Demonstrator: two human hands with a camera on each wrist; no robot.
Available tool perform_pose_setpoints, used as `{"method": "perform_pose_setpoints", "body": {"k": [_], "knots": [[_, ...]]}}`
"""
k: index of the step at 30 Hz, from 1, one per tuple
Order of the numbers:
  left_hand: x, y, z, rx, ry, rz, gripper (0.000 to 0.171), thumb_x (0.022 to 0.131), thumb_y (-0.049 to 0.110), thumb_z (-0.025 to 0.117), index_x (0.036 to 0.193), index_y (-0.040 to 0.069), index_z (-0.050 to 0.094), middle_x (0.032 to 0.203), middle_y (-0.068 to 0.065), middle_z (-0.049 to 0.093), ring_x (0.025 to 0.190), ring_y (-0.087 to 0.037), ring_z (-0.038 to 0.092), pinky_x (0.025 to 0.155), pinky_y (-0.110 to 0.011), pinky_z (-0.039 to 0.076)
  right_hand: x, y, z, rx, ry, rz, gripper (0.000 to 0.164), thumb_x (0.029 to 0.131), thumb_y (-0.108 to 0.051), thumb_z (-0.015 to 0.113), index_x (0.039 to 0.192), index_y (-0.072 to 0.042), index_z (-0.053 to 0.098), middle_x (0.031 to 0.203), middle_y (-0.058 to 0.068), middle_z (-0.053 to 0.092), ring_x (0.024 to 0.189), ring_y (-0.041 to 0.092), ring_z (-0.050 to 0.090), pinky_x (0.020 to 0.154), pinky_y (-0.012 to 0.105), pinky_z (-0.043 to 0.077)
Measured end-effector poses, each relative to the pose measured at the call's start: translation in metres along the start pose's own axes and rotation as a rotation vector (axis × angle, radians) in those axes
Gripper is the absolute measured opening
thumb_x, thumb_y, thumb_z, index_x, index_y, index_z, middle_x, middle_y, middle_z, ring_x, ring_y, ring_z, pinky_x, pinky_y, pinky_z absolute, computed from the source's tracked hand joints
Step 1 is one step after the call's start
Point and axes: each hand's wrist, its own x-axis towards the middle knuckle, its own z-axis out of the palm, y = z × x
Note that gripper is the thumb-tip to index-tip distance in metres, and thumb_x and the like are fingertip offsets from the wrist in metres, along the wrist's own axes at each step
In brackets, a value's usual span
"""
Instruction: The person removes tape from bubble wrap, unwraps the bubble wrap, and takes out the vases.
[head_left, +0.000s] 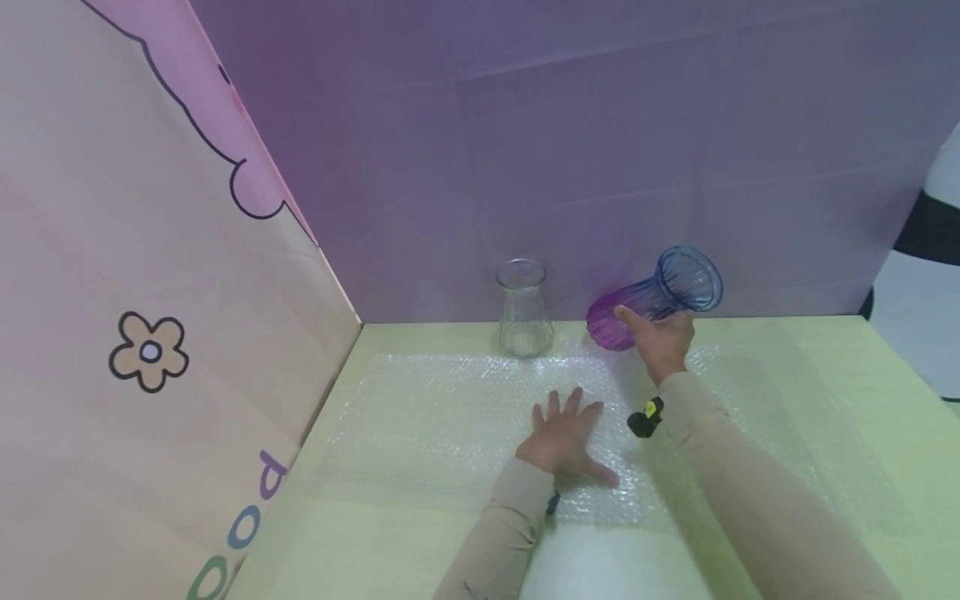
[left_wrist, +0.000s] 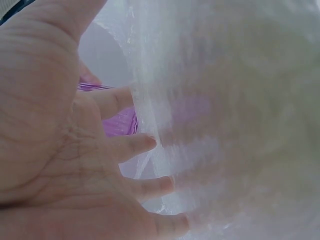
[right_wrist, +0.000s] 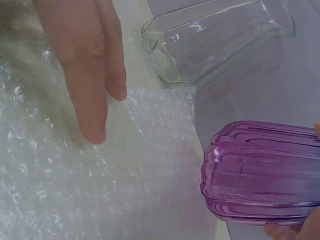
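My right hand [head_left: 666,343] grips a fluted glass vase [head_left: 626,312] that shades from a purple base to a blue flared mouth. The vase is tilted, its mouth up to the right and its base [right_wrist: 250,172] to the left, above the back of the table. Below, my left hand [head_left: 561,442] lies with spread fingers on a sheet of bubble wrap [head_left: 442,425]. In the left wrist view the wrap's film covers the fingertips of the left hand [left_wrist: 75,150]. A clear glass vase [head_left: 525,321] stands upright at the wrap's back edge.
A purple backdrop [head_left: 570,150] rises behind the pale table [head_left: 832,367]. On the left, a light panel [head_left: 75,250] with a flower drawing borders the table. A white object with a black band [head_left: 918,308] stands beyond the right edge.
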Motion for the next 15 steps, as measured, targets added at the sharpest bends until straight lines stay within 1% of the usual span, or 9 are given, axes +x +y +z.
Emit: {"method": "perform_pose_setpoints", "body": {"k": [7, 10, 15], "knots": [[-0.0001, 0.0008, -0.0016, -0.003, -0.004, 0.002, 0.117, 0.067, 0.071, 0.082, 0.162, 0.033, 0.027, 0.173, -0.007, 0.014, 0.157, -0.047, 0.015, 0.125, -0.068, 0.016, 0.0042, 0.0048, -0.0002, -0.016, -0.019, 0.028, 0.117, 0.077, -0.053, 0.086, 0.160, -0.008, 0.017, 0.166, 0.014, 0.031, 0.154, 0.028, 0.029, 0.129, 0.041, 0.025], [-0.0002, 0.0009, -0.0024, -0.002, -0.003, 0.004, 0.117, 0.066, 0.071, 0.082, 0.162, 0.033, 0.027, 0.173, -0.007, 0.014, 0.156, -0.047, 0.015, 0.125, -0.068, 0.017, 0.0052, 0.0060, 0.0002, -0.012, -0.016, 0.020, 0.116, 0.077, -0.052, 0.086, 0.160, -0.009, 0.017, 0.166, 0.012, 0.031, 0.155, 0.027, 0.029, 0.130, 0.040, 0.025], [0.0001, 0.0004, -0.0018, -0.002, 0.000, 0.004, 0.117, 0.067, 0.072, 0.081, 0.162, 0.033, 0.026, 0.173, -0.007, 0.014, 0.157, -0.047, 0.014, 0.125, -0.068, 0.016, 0.0057, 0.0052, 0.0005, -0.027, -0.017, 0.013, 0.117, 0.078, -0.052, 0.086, 0.160, -0.008, 0.016, 0.166, 0.014, 0.031, 0.155, 0.028, 0.029, 0.130, 0.041, 0.024]]}}
